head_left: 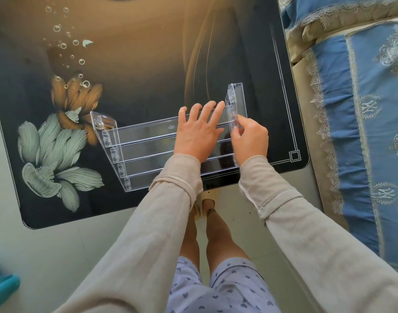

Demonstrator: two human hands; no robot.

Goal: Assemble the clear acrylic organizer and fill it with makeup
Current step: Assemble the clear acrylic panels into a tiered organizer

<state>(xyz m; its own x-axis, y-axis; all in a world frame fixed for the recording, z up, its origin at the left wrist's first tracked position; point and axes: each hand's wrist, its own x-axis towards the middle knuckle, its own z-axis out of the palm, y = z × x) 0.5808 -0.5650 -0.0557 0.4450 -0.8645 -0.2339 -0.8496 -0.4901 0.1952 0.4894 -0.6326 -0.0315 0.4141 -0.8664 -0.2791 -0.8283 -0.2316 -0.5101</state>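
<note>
The acrylic organizer point(148, 141) is nearing assembly at the floral table's point(148, 53) near right corner — left hand point(197, 132) pressing its shelves flat-fingered, right hand point(251, 138) pinching the side panel point(233, 102) — with no makeup showing.

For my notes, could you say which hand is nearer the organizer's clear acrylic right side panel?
Right. The right hand pinches the side panel; the left hand rests on shelves beside it.

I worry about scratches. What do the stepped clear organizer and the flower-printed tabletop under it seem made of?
The stepped clear organizer looks like glossy transparent acrylic: the dark flower-printed tabletop shows through it and its edges catch light. That tabletop looks like printed glass or glossy laminate, from its soft sheen; I cannot tell which.
</note>
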